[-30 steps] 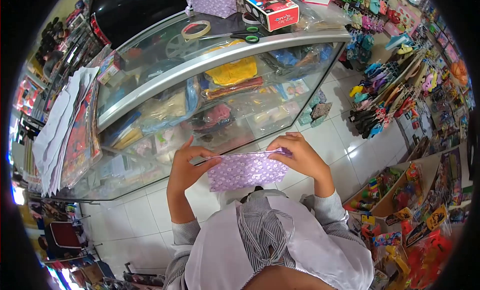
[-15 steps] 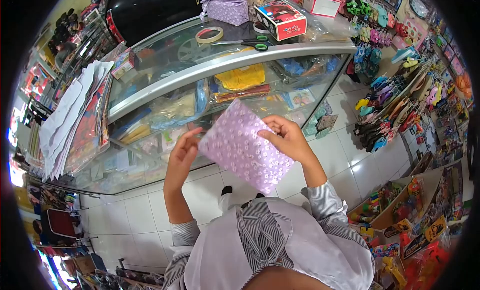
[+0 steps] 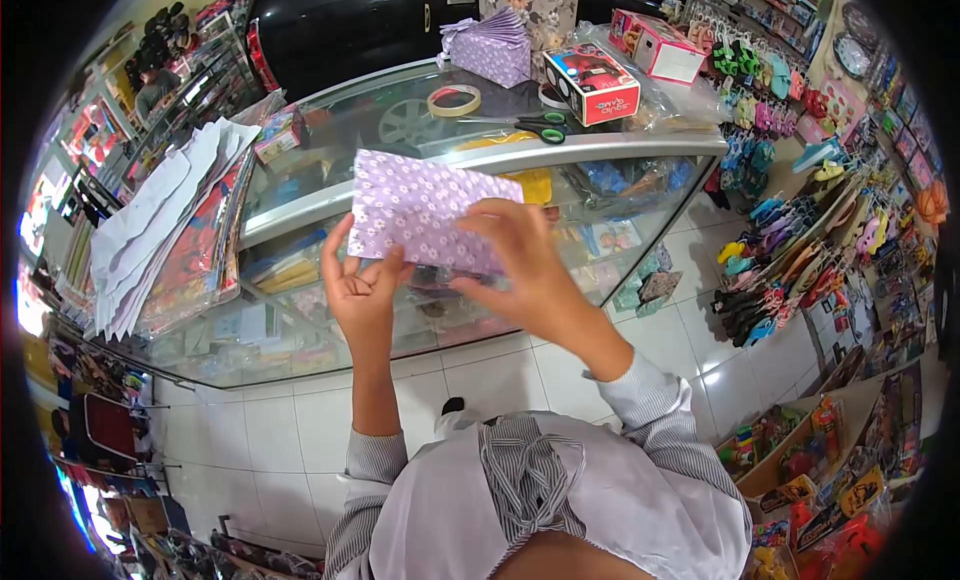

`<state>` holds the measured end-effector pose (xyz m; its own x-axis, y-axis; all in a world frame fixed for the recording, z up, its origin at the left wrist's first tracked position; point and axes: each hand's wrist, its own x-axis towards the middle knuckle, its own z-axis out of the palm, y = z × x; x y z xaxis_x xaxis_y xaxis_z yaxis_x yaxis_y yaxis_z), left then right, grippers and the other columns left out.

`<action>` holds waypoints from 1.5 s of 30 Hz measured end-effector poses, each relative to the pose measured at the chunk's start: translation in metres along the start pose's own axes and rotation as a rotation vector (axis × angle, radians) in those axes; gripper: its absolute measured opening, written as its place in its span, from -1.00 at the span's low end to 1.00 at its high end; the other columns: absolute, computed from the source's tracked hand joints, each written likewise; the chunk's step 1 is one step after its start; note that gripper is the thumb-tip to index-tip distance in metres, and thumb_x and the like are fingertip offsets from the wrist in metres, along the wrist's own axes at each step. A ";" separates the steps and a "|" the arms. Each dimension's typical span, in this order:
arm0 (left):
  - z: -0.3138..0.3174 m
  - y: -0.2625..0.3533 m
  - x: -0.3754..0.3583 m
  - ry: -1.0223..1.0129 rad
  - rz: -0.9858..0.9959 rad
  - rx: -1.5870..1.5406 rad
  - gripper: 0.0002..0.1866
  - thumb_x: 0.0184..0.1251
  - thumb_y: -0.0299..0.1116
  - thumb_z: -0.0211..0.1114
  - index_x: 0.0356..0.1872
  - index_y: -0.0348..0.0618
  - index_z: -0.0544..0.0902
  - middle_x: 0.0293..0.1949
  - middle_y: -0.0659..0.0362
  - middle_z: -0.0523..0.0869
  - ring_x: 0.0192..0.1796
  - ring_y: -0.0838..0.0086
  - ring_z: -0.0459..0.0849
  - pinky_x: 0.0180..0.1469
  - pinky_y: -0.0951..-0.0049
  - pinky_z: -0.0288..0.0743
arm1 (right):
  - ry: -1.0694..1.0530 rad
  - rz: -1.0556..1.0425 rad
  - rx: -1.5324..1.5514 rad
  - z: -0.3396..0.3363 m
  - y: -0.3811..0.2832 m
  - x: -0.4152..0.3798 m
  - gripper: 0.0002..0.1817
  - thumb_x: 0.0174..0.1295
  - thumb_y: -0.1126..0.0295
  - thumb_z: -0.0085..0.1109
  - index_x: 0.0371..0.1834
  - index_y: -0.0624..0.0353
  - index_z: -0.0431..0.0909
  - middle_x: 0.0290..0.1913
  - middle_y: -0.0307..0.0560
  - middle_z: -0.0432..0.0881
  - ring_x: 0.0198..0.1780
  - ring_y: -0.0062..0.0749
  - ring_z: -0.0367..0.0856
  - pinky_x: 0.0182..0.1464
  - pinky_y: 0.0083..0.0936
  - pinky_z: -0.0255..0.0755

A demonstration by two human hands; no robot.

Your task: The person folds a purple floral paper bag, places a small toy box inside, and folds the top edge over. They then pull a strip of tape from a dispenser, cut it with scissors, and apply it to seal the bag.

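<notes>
A flat lilac packet of flowered wrapping paper [image 3: 415,205] is held up in front of the glass display counter [image 3: 310,208]. My left hand [image 3: 365,280] grips its lower left edge, thumb on the near face and fingers behind. Over the packet's right side is my right hand [image 3: 520,270], slightly blurred, its thumb and fingers spread apart. The fingertips overlap the flowered paper in this view. On the countertop beyond lie a roll of tape [image 3: 454,101] and green-handled scissors [image 3: 545,128].
A lilac wrapped gift with a pleated top [image 3: 490,55] stands at the back beside a red toy box [image 3: 592,83] and a pink box [image 3: 657,48]. White paper sheets [image 3: 165,205] hang over the counter's left end. Racks of hair clips [image 3: 790,270] stand to the right.
The packet has turned and moved up and left. My left hand has taken hold of its lower left edge; my right hand has let go of its corner and spread over its right side.
</notes>
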<state>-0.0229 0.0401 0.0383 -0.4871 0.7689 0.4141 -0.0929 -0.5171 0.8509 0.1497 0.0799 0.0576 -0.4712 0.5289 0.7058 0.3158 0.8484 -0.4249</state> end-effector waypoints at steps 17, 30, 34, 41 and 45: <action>-0.069 -0.041 0.066 -0.022 0.443 0.557 -0.78 0.07 -0.62 0.33 -0.25 -0.20 0.53 -0.38 0.20 0.61 -0.47 0.59 0.55 -0.37 0.64 0.40 | -0.034 -0.205 0.169 0.109 0.115 0.133 -0.68 0.00 0.75 -0.01 -0.15 0.22 0.41 -0.03 0.04 0.52 0.10 -0.05 0.46 0.17 -0.32 0.33; -0.125 -0.100 0.308 0.188 0.463 1.702 -0.55 0.12 -0.24 0.29 0.03 -0.13 0.45 0.04 -0.17 0.45 0.12 -0.17 0.35 0.14 0.01 0.25 | -0.117 0.026 0.249 0.102 0.118 0.147 -0.40 -0.09 0.80 -0.26 0.07 0.12 0.41 0.32 0.03 0.29 0.43 -0.03 0.05 0.31 -0.35 0.15; -0.136 -0.094 0.312 -0.093 0.256 1.515 -0.57 0.16 -0.26 0.26 0.04 -0.13 0.44 0.04 -0.18 0.45 0.17 -0.23 0.30 0.19 -0.01 0.21 | -0.085 0.190 0.447 0.098 0.106 0.135 -0.49 0.01 0.73 -0.19 0.06 0.12 0.42 0.27 -0.03 0.34 0.34 -0.18 0.25 0.20 -0.43 0.26; -0.126 -0.068 0.293 -0.177 0.442 0.957 -0.70 0.27 -0.46 0.11 0.02 -0.23 0.44 0.10 -0.11 0.49 0.13 0.07 0.46 0.15 0.23 0.30 | -0.009 0.164 0.510 0.113 0.090 0.137 -0.61 0.14 0.61 -0.02 0.08 0.14 0.41 0.20 -0.09 0.38 0.27 -0.29 0.32 0.25 -0.36 0.26; -0.114 -0.039 0.249 -0.423 0.391 0.425 -0.78 0.25 -0.57 0.04 -0.08 -0.26 0.44 0.31 -0.02 0.29 0.44 -0.06 0.00 0.36 0.14 0.07 | 0.140 0.277 0.719 0.108 0.083 0.140 -0.55 0.22 0.52 0.04 0.20 0.13 0.26 0.20 -0.06 0.34 0.25 -0.23 0.32 0.23 -0.31 0.30</action>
<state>-0.2396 0.2090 0.0717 -0.0290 0.6818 0.7309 0.4082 -0.6594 0.6313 0.0205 0.2265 0.0598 -0.3294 0.7563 0.5653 -0.2268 0.5178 -0.8249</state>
